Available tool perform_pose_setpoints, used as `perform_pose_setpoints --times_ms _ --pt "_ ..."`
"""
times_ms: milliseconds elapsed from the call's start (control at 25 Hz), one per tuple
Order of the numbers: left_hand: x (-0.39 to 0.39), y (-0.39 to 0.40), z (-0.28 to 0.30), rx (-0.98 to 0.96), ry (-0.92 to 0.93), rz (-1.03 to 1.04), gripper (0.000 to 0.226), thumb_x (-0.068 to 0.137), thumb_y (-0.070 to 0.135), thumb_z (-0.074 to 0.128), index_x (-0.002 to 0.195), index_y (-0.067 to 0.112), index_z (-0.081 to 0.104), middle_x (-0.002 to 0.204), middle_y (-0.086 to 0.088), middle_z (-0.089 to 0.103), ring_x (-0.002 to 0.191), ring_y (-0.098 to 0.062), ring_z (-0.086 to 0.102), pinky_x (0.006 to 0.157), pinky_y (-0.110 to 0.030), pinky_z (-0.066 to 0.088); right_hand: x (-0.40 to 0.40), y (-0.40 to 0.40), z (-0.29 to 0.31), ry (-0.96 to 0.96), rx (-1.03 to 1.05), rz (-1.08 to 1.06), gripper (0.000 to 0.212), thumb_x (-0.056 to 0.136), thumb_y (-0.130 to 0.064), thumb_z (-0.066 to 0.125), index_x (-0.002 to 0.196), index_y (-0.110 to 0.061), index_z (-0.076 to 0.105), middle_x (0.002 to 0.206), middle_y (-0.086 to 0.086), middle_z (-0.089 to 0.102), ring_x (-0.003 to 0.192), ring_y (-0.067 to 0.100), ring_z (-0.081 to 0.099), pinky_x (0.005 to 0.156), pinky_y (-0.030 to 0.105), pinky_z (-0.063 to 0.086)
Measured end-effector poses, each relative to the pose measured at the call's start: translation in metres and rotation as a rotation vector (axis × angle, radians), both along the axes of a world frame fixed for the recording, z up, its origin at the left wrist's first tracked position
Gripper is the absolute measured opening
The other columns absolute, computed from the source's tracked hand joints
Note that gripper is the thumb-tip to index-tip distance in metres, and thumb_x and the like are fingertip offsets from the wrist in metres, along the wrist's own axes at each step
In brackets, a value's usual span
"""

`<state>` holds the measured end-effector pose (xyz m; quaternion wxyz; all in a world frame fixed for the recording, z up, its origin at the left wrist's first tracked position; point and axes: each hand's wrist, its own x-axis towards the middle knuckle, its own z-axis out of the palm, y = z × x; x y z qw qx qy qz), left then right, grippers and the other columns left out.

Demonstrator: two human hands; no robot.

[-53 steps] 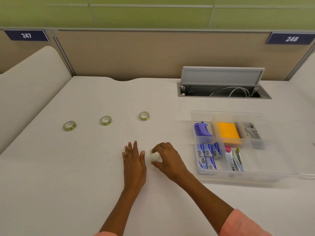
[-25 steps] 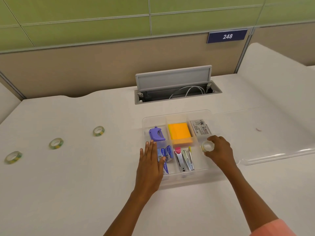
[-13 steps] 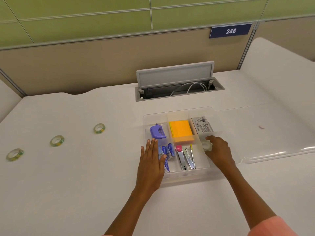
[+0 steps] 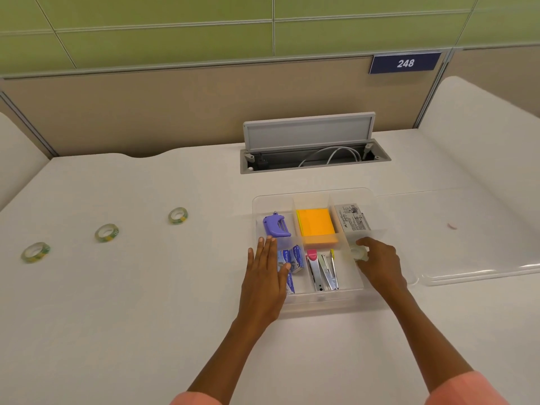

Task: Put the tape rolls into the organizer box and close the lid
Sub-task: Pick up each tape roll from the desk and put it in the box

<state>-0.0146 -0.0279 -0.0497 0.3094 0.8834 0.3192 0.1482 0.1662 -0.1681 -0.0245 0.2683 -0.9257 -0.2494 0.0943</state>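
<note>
On the white desk, your right hand pinches a tape roll inside the organizer box's right compartment; your left hand, flat and empty, lies nearer the three rolls far left.

We are looking at an office workstation: a white bench is sitting against a beige-and-green partition bearing number plate 248, with an open cable hatch showing white cords.
</note>
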Motion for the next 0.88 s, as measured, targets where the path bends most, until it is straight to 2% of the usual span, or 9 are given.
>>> perform_pose_setpoints --times_ms 400,560,640,760,880 --pt "-0.003 -0.001 0.01 -0.013 0.012 -0.027 0.063 0.094 0.038 0.033 0.144 0.02 0.0 0.157 -0.002 0.001 0.145 -0.015 -0.004 0.107 -0.018 -0.007 -0.002 0.0 0.006 -0.025 -0.112 0.095 0.045 0.076 -0.007 0.07 0.119 -0.006 0.058 0.12 0.022 0.06 0.108 0.039 0.057 0.086 0.042 0.047" --pt "-0.011 0.001 0.016 -0.107 -0.071 -0.041 0.06 0.095 0.035 0.032 0.144 0.022 0.0 0.157 0.001 -0.002 0.144 -0.013 -0.006 0.109 -0.019 0.004 -0.005 -0.001 0.018 -0.048 -0.021 0.061 0.042 0.074 -0.005 0.072 0.115 -0.005 0.062 0.122 0.021 0.06 0.109 0.039 0.056 0.088 0.042 0.047" --pt "-0.021 0.006 0.016 -0.083 -0.08 -0.056 0.059 0.095 0.035 0.031 0.144 0.023 0.0 0.157 0.002 -0.004 0.144 -0.011 -0.006 0.107 -0.017 0.005 -0.011 0.004 0.027 -0.103 0.045 0.067 0.038 0.077 -0.004 0.069 0.114 -0.006 0.062 0.126 0.02 0.059 0.113 0.038 0.055 0.091 0.042 0.047" --pt "-0.038 0.022 0.013 -0.018 -0.069 -0.043 0.057 0.096 0.036 0.029 0.144 0.024 0.001 0.157 0.005 -0.004 0.143 -0.007 -0.005 0.113 -0.023 0.01 -0.029 0.022 0.04 -0.159 0.148 0.165 0.031 0.083 -0.007 0.064 0.114 -0.008 0.062 0.127 0.015 0.059 0.119 0.033 0.052 0.098 0.039 0.043" --pt "-0.048 0.034 0.007 -0.02 -0.047 0.013 0.057 0.095 0.038 0.03 0.144 0.026 0.003 0.157 0.006 -0.002 0.143 -0.006 -0.005 0.115 -0.027 0.01 -0.049 0.04 0.05 -0.134 0.204 0.27 0.028 0.084 -0.008 0.063 0.112 -0.011 0.062 0.123 0.012 0.061 0.114 0.029 0.054 0.099 0.039 0.042"
